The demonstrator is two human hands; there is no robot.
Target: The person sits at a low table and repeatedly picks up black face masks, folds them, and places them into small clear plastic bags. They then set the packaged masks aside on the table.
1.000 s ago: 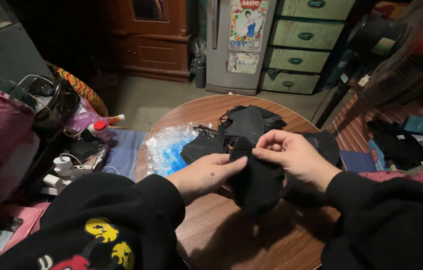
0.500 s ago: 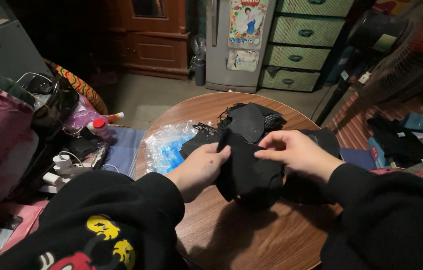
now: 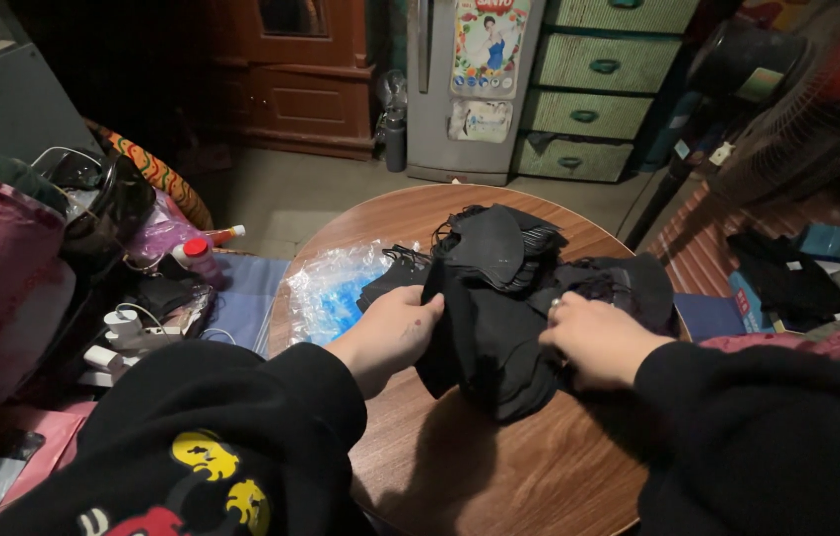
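Your left hand (image 3: 392,328) rests on the near-left edge of the stack of black face masks (image 3: 488,333), fingers curled loosely against the fabric with the thumb tucked along its side, pressing rather than pinching. Your right hand (image 3: 594,340) lies on the stack's right side, fingers together and bent down over the cloth; the light is dim there, so it is hard to tell whether the fingertips grip a layer or only lie on it. The stack sits near the middle of the round wooden table (image 3: 460,476), leaning toward you. Just behind the stack, farther from you, is a second heap of black masks (image 3: 494,243), touching it, with more dark masks (image 3: 619,283) spread to the stack's right. To the left of the stack, just beside your left hand, a clear plastic bag with blue inside (image 3: 333,293) lies at the table's edge. Well left of the stack, off the table, a bottle with a red cap (image 3: 198,256) lies among cables and a white charger (image 3: 122,323). Far behind the stack stands a grey fridge (image 3: 470,89) beside green drawers (image 3: 599,69).
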